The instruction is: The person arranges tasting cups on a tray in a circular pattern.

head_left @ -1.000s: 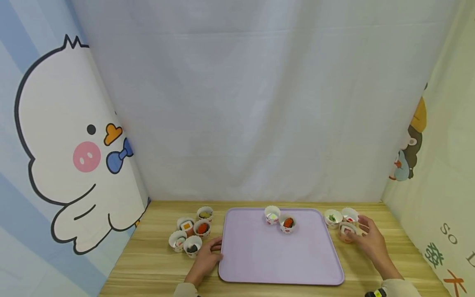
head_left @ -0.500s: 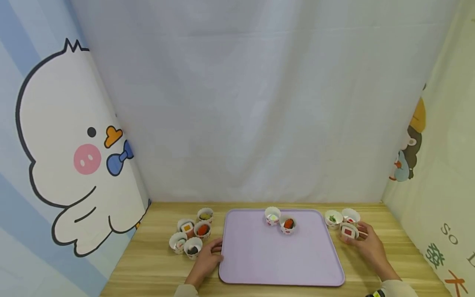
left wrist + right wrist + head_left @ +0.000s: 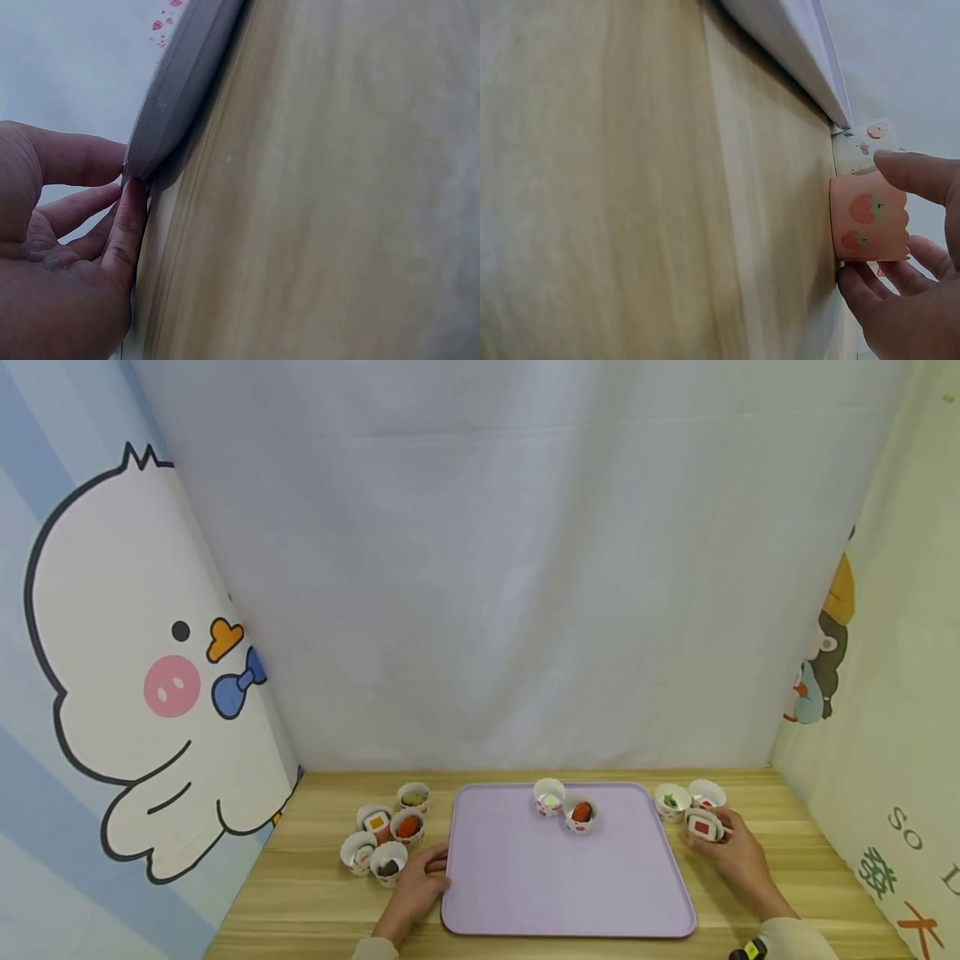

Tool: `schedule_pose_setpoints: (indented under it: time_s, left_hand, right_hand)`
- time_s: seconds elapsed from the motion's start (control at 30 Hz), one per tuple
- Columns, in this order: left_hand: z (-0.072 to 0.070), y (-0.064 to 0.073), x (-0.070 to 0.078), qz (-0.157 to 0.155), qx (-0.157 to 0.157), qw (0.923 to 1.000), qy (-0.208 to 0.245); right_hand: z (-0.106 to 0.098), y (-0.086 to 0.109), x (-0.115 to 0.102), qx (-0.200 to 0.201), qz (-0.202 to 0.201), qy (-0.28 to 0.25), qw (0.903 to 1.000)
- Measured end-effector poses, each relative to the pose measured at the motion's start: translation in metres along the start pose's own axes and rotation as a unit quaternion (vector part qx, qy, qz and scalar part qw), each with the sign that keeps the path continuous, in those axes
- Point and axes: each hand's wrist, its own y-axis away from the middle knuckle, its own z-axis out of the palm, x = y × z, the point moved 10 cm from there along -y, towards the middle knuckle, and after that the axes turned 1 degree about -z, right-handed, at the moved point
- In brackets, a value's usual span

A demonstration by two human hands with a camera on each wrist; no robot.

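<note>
My right hand [image 3: 742, 864] holds a pink paper baking cup [image 3: 866, 217] with printed strawberries, thumb on one side and fingers on the other. In the head view this cup bears a white piece with a red square [image 3: 703, 828], like a sushi roll. Two white paper cups stand right behind it, one with a green piece [image 3: 670, 799], one with a red piece [image 3: 705, 803]. My left hand [image 3: 416, 889] rests at the left edge of the lilac tray [image 3: 570, 893]; in the left wrist view its thumb and fingertips [image 3: 133, 196] touch the tray's rim.
On the tray's far part stand a cup with a pale green piece [image 3: 550, 800] and a cup with an orange-red piece [image 3: 581, 814]. Several more filled cups cluster left of the tray, including one with a dark piece [image 3: 387, 867]. A curtain [image 3: 480, 610] hangs behind the wooden table.
My right hand has closed around the pink cup, and the red-square piece now shows more squarely to the head camera. The left hand and the tray stay in place.
</note>
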Motion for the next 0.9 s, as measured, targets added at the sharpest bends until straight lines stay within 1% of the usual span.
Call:
schedule_pose_setpoints:
  time_s: [0.13,0.33,0.73,0.9]
  left_hand:
    - [-0.0001,-0.0002,0.0003,0.0,-0.001,1.0,-0.001]
    - [0.0007,0.0002,0.0003,0.002,-0.003,1.0,-0.002]
    - [0.0007,0.0006,0.0021,0.002,-0.003,1.0,0.001]
    - [0.0007,-0.0003,0.0009,0.002,-0.004,1.0,0.001]
  right_hand:
    - [0.0014,-0.0019,-0.002,0.004,-0.01,0.013,0.9999]
    - [0.0014,-0.0034,-0.0006,0.013,-0.009,0.037,0.9992]
    - [-0.0021,-0.0034,-0.0009,0.023,-0.002,0.041,0.9989]
    - [-0.0029,-0.0007,0.0003,0.017,0.005,0.04,0.999]
